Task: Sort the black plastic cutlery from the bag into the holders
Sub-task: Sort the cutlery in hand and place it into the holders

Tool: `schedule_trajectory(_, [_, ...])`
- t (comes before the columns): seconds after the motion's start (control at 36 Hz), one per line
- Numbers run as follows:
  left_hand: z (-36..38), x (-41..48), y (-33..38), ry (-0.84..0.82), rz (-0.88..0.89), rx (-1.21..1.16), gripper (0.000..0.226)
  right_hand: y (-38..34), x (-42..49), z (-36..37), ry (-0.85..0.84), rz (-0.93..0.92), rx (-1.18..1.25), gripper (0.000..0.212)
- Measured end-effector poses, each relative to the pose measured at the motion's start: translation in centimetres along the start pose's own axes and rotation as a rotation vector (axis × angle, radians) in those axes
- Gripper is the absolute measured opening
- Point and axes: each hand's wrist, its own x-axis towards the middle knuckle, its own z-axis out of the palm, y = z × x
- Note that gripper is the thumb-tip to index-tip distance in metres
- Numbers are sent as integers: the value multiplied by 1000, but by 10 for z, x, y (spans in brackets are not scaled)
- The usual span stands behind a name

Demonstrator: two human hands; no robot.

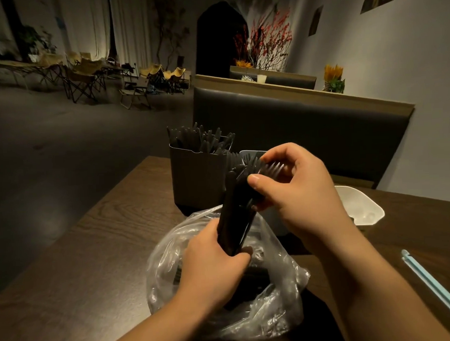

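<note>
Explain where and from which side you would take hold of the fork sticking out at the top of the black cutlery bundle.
Pinch the fork just below its tines, coming from the right. Its head fans out up and rightward, clear of the bundle, whose handle ends the left hand grips above the bag. The right hand pinches there now.

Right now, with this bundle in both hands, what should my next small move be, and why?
Probably slide the forks that your right hand pinches up out of the bundle, your left hand gripping its lower end above the bag. The bundle looks mixed, and the dark holder stands just behind it, already part filled.
</note>
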Motion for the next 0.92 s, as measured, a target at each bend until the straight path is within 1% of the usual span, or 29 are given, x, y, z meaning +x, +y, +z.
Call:
schedule_trajectory(0.08, [1,1,-1,-20,1,-26,33,-3,3,-10,30,23,116,27])
schedule_trajectory(0.19, [3,2,-3,-23,14,-53,25,-5,5,-21,62,29,182,41])
schedule_trajectory(0.25, [3,3,-4,-13,14,-56,22,-6,5,-23,68,42,215,44])
schedule_trajectory(0.42, [2,3,-4,-7,22,-59,20,-13,10,-36,183,57,396,27])
schedule_trajectory(0.56, [3,4,-3,-37,32,-159,19,-17,16,-59,390,18,494,20])
schedule_trajectory(0.64, [5,5,-4,-60,4,-255,18,-14,18,-66,482,-15,491,21])
schedule_trajectory(0.72, [7,5,-4,-89,-24,-343,18,-10,21,-69,532,-39,479,23])
schedule_trajectory(0.83, [7,6,-4,-104,-38,-393,20,-7,24,-77,690,-156,370,27])
schedule_trajectory(0.92, [7,6,-4,-106,-44,-419,19,-1,25,-81,744,-232,272,32])
